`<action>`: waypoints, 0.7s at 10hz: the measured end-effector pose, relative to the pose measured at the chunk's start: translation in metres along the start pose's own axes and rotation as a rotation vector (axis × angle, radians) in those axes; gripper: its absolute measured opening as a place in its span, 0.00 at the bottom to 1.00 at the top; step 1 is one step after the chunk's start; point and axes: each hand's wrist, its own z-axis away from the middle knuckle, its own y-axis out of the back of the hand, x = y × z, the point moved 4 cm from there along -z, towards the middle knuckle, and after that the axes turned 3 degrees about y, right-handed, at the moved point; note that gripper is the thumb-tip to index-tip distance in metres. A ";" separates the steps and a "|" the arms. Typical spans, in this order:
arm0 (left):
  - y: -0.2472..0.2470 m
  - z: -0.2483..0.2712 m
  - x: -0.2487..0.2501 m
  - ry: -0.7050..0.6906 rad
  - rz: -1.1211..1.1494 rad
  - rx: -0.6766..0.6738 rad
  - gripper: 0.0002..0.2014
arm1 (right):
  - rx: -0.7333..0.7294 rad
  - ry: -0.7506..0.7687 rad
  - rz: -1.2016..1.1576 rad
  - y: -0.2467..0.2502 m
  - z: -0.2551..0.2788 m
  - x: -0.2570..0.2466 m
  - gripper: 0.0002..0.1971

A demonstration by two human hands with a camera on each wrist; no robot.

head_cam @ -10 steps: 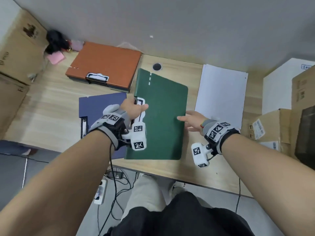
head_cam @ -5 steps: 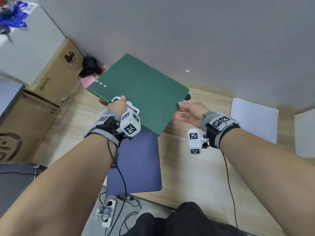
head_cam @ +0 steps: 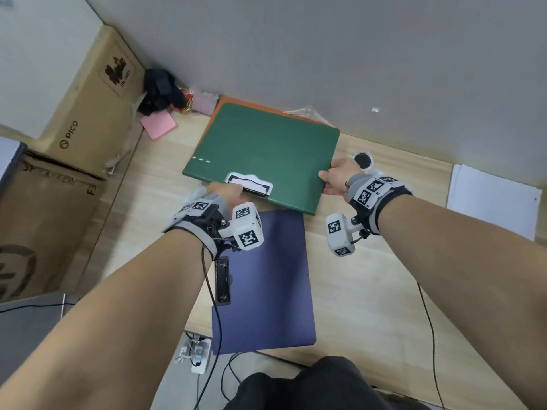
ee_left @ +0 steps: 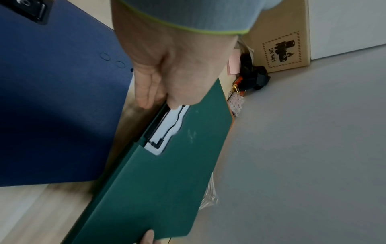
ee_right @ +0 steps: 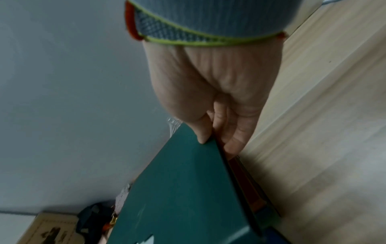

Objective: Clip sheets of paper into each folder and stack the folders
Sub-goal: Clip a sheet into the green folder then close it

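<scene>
A green folder (head_cam: 266, 149) lies closed over the orange folder (head_cam: 222, 99) at the back of the desk, and only a thin orange rim shows. My left hand (head_cam: 225, 192) grips its near edge beside the white-and-black clip (head_cam: 248, 183), thumb on top (ee_left: 158, 104). My right hand (head_cam: 334, 179) pinches its right edge, thumb above and fingers below (ee_right: 215, 142). Orange (ee_right: 250, 189) shows close under the green cover (ee_right: 177, 189). A blue folder (head_cam: 266, 276) lies closed in front of me, its black clip (head_cam: 222, 281) on the left. White sheets (head_cam: 491, 196) lie at the right.
Cardboard boxes (head_cam: 88, 113) stand along the left side. A pink notepad (head_cam: 158, 124) and black clutter (head_cam: 161, 90) sit in the back left corner. A round cable hole (head_cam: 361, 160) is by my right hand. The grey wall (head_cam: 325, 54) runs just behind the folders.
Both hands lifted the green folder from the middle of the desk, swung it back and to the left, and lowered it over the orange folder. The blue folder stayed put.
</scene>
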 end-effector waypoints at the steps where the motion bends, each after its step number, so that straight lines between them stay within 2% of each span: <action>1: -0.004 -0.002 0.014 0.150 0.413 -0.057 0.18 | 0.009 0.018 0.104 -0.004 -0.011 -0.005 0.06; 2: -0.003 -0.005 0.021 0.152 0.337 -0.008 0.19 | -0.010 0.020 0.136 -0.008 -0.017 -0.006 0.09; 3: 0.002 -0.001 0.031 0.086 -0.218 0.006 0.16 | -0.004 -0.001 0.158 -0.010 -0.023 -0.005 0.05; 4: 0.005 0.001 0.041 -0.080 -0.325 0.027 0.15 | 0.027 0.000 0.194 -0.009 -0.028 -0.003 0.15; 5: 0.000 -0.008 0.037 0.038 0.180 -0.036 0.17 | 0.040 -0.015 0.184 -0.010 -0.022 -0.005 0.13; 6: -0.008 0.007 0.038 0.117 0.180 -0.064 0.20 | 0.048 -0.019 0.163 -0.003 -0.016 -0.004 0.19; 7: -0.008 0.019 0.047 0.091 0.069 0.070 0.15 | 0.042 -0.020 0.153 0.009 -0.008 -0.001 0.22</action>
